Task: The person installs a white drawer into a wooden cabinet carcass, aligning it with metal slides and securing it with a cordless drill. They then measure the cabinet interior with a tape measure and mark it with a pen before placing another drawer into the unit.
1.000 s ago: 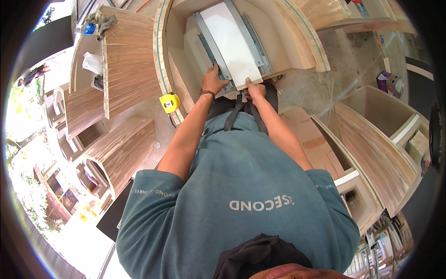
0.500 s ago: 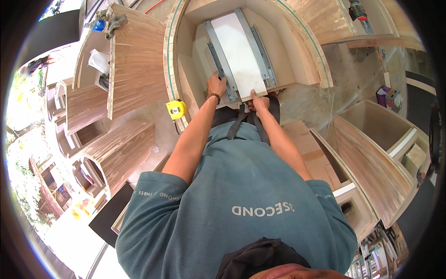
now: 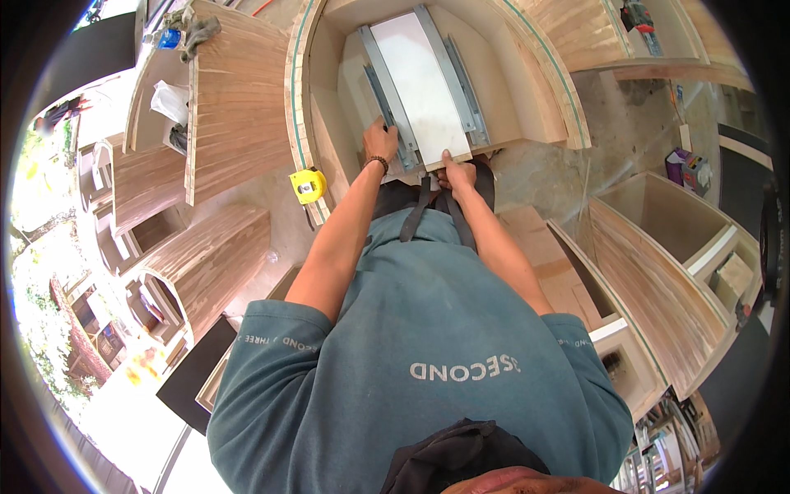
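A long white panel (image 3: 422, 90) with metal drawer slides along both sides lies inside an arch-shaped wooden cabinet (image 3: 539, 90). My right hand (image 3: 457, 175) grips the panel's near end, thumb on top and the other fingers underneath, partly hidden. At the panel's left, my left hand (image 3: 379, 143) has its fingers curled at the left drawer slide (image 3: 381, 99); their tips are partly hidden. Another slide (image 3: 466, 90) runs along the right side. A yellow tape measure (image 3: 309, 187) sits on the cabinet's left edge, apart from my left hand.
Curved wooden cabinet pieces stand at the left (image 3: 239, 107) and right (image 3: 650, 272). A blue-capped bottle (image 3: 169, 38) and a grey cloth (image 3: 199, 34) rest on the far-left piece. A red and black power tool (image 3: 638, 20) lies far right. A purple box (image 3: 687, 170) stands on the floor.
The view has shifted slightly. Both hands keep nearly the same places on the panel and the left slide, with only a slight change in my left hand's fingers.
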